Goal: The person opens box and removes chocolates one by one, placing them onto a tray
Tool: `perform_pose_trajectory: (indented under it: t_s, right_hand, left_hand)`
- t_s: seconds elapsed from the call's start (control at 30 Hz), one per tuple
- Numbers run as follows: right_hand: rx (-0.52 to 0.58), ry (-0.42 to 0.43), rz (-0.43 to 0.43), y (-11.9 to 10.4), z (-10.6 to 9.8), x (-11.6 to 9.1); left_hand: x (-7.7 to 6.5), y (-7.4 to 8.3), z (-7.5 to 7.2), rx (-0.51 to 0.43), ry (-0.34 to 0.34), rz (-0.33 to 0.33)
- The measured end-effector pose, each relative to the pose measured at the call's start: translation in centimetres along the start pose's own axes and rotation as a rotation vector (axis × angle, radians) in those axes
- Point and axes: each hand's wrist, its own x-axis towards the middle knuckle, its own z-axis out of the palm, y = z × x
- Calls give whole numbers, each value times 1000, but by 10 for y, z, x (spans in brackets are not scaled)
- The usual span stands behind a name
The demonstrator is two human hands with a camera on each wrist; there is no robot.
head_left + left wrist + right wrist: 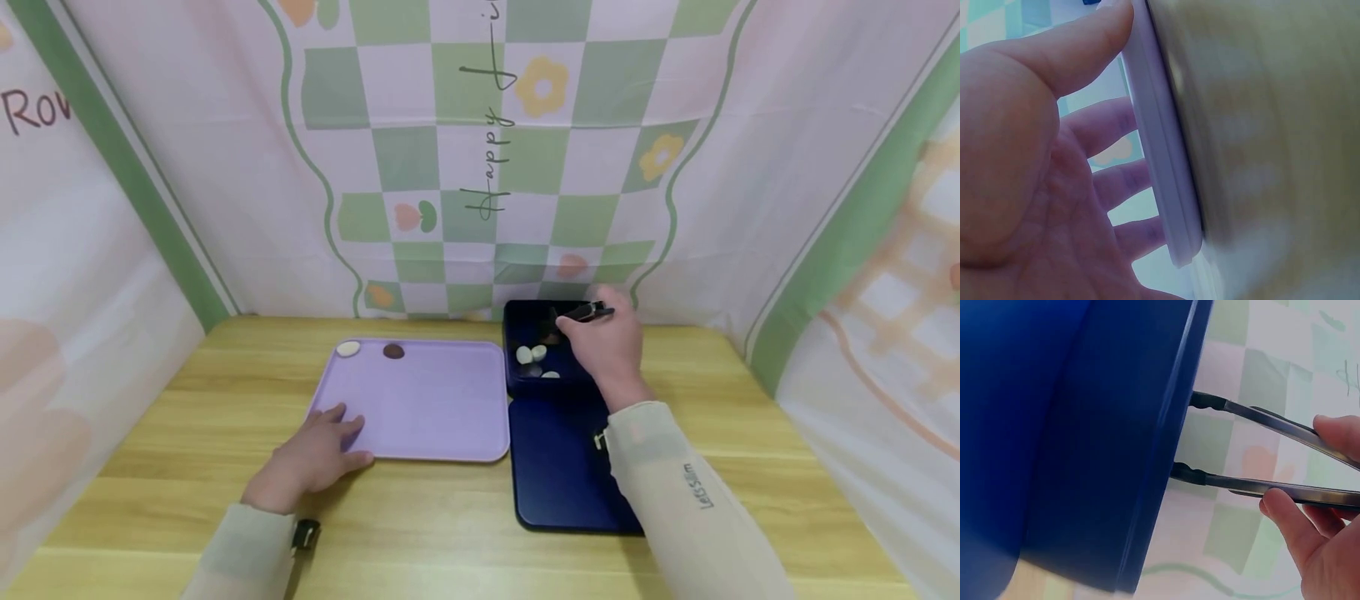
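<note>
- Two hands in my feed. Left hand (318, 450): fingers loosely spread, gripping nothing, resting at the near-left corner of the lilac tray (442, 408), presumably to steady it.
- Right hand (609, 346): pinches the tongs (1241, 484), tips apart at the rim of the blue box (532, 389); this hold, I judge, spares fingers from reaching in.
- Box: near the table's (420, 533) far edge, beside the tray, seemingly for short reach; pale pieces (524, 356) inside.
- Tray's far edge: white piece (348, 349) at left corner, brown piece (393, 352) apart.
- Blue lid (562, 475): before the box's near edge, likely for access.
</note>
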Motion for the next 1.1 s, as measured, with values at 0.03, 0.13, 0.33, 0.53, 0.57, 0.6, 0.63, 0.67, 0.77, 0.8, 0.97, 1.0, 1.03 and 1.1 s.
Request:
perform_pose_trajectory:
  t_s: [0.03,0.13,0.33,0.53,0.57,0.6,0.63,0.67,0.77,0.8,0.97,1.0,1.03,1.1]
  right_hand:
    - [-9,6,6,2,-2,0]
    - [-36,23,33,8,-7,0]
    - [-26,22,78,17,-17,3]
    - [-57,-70,93,19,-29,8]
    - [-69,-85,94,20,-30,9]
    - [-80,-97,91,20,-31,10]
    - [-90,-111,88,21,-32,11]
    - [-102,-125,84,21,-33,11]
    - [-112,-152,74,22,-36,12]
    - [-109,-160,74,22,-37,12]
    - [-90,-159,117,24,-41,13]
    - [-94,-153,128,24,-42,13]
    - [-83,-142,144,25,-42,14]
    - [-70,-112,172,27,-43,15]
  left_hand:
    - [0,0,0,2,0,0]
    - [-1,0,-1,3,4,4]
    - [-1,-1,-1,-2,5,-1]
    - [0,-2,2,-9,6,0]
    - [0,-2,2,-9,7,0]
    - [0,-2,2,-9,7,0]
    - [0,-1,2,-8,6,0]
    - [0,-1,2,-8,6,0]
    - [0,0,1,-7,6,5]
    - [0,0,1,-6,7,6]
    - [-1,1,0,-3,11,12]
    - [-1,0,0,-4,10,10]
    - [-1,0,0,-3,9,9]
    - [0,0,1,-2,8,8]
